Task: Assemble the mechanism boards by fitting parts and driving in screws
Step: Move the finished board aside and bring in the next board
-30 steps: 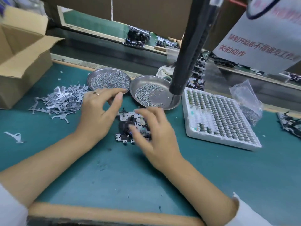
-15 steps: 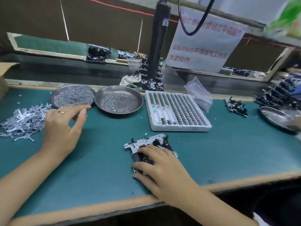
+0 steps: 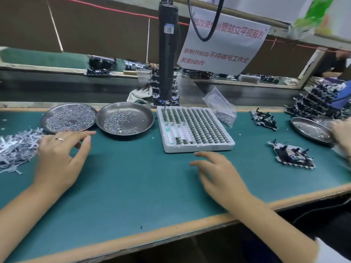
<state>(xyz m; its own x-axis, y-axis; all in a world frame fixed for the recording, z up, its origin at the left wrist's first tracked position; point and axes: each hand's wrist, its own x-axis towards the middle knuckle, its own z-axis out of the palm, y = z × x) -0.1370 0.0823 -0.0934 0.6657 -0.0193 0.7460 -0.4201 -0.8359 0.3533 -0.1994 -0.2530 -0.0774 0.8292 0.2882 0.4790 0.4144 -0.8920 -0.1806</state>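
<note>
Over the green mat [image 3: 133, 186], left hand [image 3: 58, 158] and right hand [image 3: 220, 177] hover spread, empty, near two screw dishes [image 3: 125, 118].

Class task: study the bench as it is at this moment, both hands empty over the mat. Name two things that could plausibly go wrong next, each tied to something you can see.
1. The left hand hovers close to the screw dish; a careless reach could tip it and scatter screws.
2. The mechanism board lies near the mat's front edge, out of both hands; a sweep of the right hand might push it off.
</note>
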